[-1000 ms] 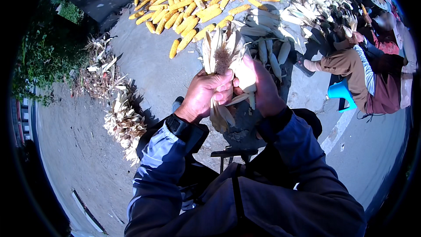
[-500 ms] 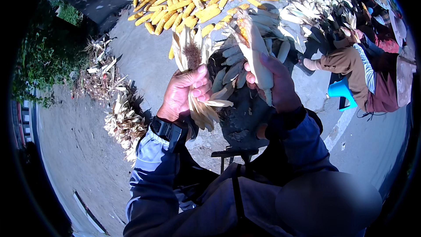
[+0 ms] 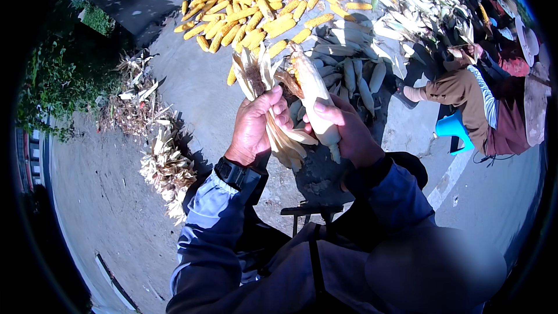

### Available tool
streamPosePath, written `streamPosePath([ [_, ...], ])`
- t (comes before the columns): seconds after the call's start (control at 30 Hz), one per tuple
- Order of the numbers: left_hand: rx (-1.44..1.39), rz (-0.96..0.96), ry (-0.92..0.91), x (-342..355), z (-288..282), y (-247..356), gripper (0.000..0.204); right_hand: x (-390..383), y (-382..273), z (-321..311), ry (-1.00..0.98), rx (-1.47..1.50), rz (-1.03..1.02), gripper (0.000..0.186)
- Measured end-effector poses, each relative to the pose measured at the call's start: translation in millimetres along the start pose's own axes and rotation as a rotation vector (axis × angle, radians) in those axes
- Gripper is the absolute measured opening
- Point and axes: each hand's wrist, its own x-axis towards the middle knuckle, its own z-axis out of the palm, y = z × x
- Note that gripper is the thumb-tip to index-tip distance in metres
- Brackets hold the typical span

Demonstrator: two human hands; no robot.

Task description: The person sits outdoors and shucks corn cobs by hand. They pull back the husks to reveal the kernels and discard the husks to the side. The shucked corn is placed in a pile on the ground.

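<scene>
Left hand: gripping loose husks
Right hand: clasping a partly husked corn ear
Shucked cobs: strewn over the pavement's far side

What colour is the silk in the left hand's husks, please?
The corn silk is dark brown, clearest in the head view.

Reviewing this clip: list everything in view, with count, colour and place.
Ear of corn: one, pale husk, some yellow showing, held at centre
Loose husks: several, cream, held left of it
Bare cobs: many, yellow, ground ahead
Unpeeled ears: many, pale, ground right of centre
Husk heap: one, tan, ground at left
Plants: uncounted, green, upper left
Plastic stool: one, blue, right
Co-worker: one clear, brown trousers, right; others uncountable
Watch: one, black, left wrist
Sleeves: two, blue, lower middle
Left hand: one, bare, gripping husks
Right hand: one, bare, gripping the ear
</scene>
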Motion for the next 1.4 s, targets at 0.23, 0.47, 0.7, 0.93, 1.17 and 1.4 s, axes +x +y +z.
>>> streamPosePath([
  [0.23,-0.018,0.075,0.093,5.4,-10.9,1.2,0.026,2.8,3.4,2.5,0.027,-0.026,-0.006,0.053],
  [0.47,0.061,0.106,0.215,5.8,-9.0,1.7,0.024,3.9,3.8,5.3,0.021,-0.085,-0.013,0.054],
  [0.7,0.116,0.129,0.278,6.1,-4.9,3.4,0.026,4.7,7.1,10.6,-0.016,-0.223,-0.030,0.054],
  [0.93,0.078,0.188,0.265,8.9,-8.3,-0.3,0.024,7.2,19.4,13.0,-0.018,-0.335,-0.140,0.060],
  [1.17,0.126,0.261,0.298,9.2,-4.1,-1.2,0.017,9.1,28.9,7.8,-0.017,-0.709,-0.335,0.071],
  [1.4,0.195,0.258,0.324,11.1,-3.1,-1.8,0.020,9.5,43.1,-1.5,0.098,-1.021,-0.538,0.085],
])
